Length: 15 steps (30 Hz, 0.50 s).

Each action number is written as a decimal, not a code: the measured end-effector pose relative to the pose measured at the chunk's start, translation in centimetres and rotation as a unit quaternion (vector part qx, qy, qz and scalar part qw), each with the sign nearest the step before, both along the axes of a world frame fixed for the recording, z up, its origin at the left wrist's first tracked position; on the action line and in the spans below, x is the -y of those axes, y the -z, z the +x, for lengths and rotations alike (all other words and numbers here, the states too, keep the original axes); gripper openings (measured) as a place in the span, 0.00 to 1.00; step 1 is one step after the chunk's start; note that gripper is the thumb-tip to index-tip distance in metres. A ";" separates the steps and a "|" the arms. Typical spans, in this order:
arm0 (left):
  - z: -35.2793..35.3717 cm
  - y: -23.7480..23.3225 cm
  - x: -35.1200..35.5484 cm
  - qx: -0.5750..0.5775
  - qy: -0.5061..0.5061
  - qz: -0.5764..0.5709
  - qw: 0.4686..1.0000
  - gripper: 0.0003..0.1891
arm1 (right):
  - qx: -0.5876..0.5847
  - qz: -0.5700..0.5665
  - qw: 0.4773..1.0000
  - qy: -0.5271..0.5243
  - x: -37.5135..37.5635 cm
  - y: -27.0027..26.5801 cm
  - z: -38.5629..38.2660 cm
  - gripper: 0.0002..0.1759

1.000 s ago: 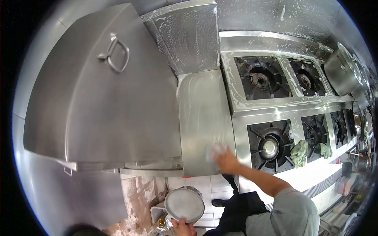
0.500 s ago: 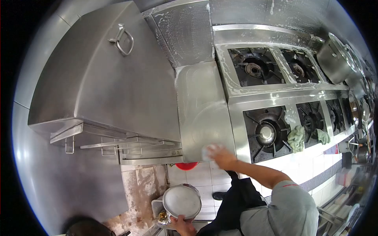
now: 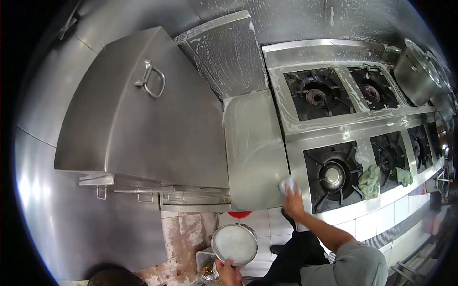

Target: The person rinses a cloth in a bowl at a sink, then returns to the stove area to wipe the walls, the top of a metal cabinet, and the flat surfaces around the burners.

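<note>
My right hand (image 3: 294, 205) presses a white cloth (image 3: 286, 184) onto the front right corner of the steel counter (image 3: 255, 143), right beside the stove. Thin soapy streaks show on that counter. Lower down, my left hand (image 3: 230, 272) grips the near rim of a round metal pot (image 3: 234, 244). Whitish, sudsy liquid fills the pot, which I hold above the floor.
A stove (image 3: 298, 128) with several burners stands to the right, two green cloths (image 3: 369, 182) on its front. Large pots (image 3: 415, 74) stand at the back right. A steel cabinet (image 3: 157, 128) rises at left. Under the counter sits a red container (image 3: 239, 214).
My right hand has slid the white cloth rightward along the counter's front, toward the stove. My left hand still holds the pot. The whole view has shifted slightly.
</note>
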<state>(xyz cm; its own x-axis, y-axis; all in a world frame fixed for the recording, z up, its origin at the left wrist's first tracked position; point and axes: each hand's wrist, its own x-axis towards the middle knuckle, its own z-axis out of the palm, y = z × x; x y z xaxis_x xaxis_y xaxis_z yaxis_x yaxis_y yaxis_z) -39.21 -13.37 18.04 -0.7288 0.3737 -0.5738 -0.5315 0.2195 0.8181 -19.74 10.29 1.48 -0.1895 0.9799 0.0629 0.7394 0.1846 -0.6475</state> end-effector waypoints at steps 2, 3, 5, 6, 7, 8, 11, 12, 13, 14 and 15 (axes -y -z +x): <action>0.3 -0.3 -1.4 -0.010 0.008 0.003 1.000 0.21 | -0.030 0.041 0.997 0.061 -8.7 1.7 -2.1 0.34; 0.6 -0.4 -2.1 -0.015 0.016 0.005 1.000 0.20 | -0.021 0.030 0.994 0.104 -13.1 2.6 -3.0 0.31; 0.6 0.0 -3.5 -0.016 0.029 0.003 0.999 0.20 | -0.001 0.001 0.986 0.165 -18.5 2.8 -4.2 0.26; 0.4 0.0 -4.2 -0.010 0.047 0.000 0.999 0.19 | 0.012 -0.015 0.983 0.184 -19.6 2.3 -4.5 0.25; 0.3 -0.1 -4.7 -0.019 0.043 0.002 0.999 0.19 | 0.040 -0.019 0.993 0.109 -18.0 0.4 -3.6 0.23; 0.5 0.1 -5.6 -0.006 0.047 0.012 0.999 0.19 | 0.065 0.016 0.994 0.083 -15.9 2.1 -3.2 0.25; 1.3 0.5 -8.8 0.006 0.055 0.037 0.998 0.18 | 0.109 0.085 0.990 0.019 -8.6 7.7 -1.8 0.31; 1.1 1.4 -9.6 -0.002 0.059 0.042 0.997 0.18 | 0.110 0.033 0.992 -0.054 -5.2 7.8 -0.7 0.32; 1.1 2.5 -10.3 -0.003 0.073 0.039 0.997 0.18 | 0.116 -0.028 0.986 -0.117 -2.0 7.0 1.7 0.32; 0.7 4.1 -11.1 -0.022 0.080 0.066 0.994 0.17 | 0.017 -0.122 0.988 -0.094 -0.4 4.8 3.7 0.31; 0.5 5.0 -11.5 -0.034 0.091 0.085 0.992 0.17 | -0.082 -0.219 0.971 -0.055 1.0 2.1 5.2 0.31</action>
